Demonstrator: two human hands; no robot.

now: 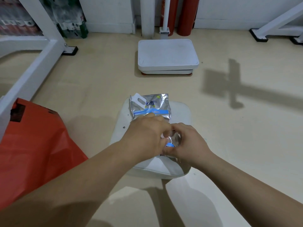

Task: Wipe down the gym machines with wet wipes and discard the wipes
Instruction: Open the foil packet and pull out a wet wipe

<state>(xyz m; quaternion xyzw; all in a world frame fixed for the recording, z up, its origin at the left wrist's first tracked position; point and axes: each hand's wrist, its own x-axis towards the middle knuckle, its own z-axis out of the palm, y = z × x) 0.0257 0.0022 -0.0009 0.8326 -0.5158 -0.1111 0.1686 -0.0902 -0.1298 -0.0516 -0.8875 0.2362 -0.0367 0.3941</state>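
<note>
Fingers [165,141] of both hands pinch a small silver packet [173,140] over white seat pad [180,112], wrists bent inward.

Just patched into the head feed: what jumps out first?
Both hands, left hand and right hand, meet at centre on a small silver packet over a white padded seat. A bigger silver wipes pack lies just beyond them, and an orange plastic bag fills the left foreground.

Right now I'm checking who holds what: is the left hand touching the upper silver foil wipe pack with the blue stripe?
Touching. The head view shows the left hand with its knuckles overlapping the lower edge of the silver foil wipe pack, no gap visible.
</note>
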